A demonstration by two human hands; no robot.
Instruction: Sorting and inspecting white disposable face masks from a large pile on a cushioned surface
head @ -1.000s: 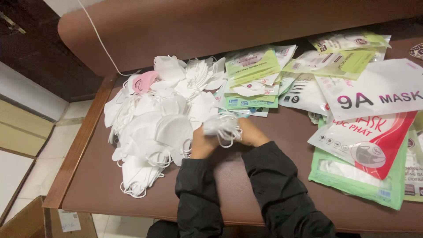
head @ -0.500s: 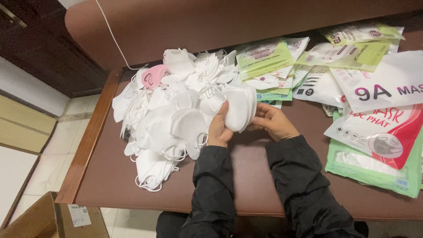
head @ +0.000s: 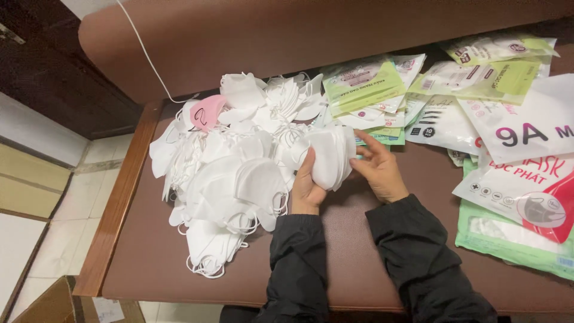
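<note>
Both hands, left hand [head: 307, 190] and right hand [head: 378, 173], have fingers clamped on a stack of white masks [head: 327, 157], squaring it, loose pile [head: 227, 179] at nine o'clock.

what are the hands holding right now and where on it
A small stack of white masks, stood on edge. The left hand grips its lower left side; the right hand steadies its right edge with the fingertips.
</note>
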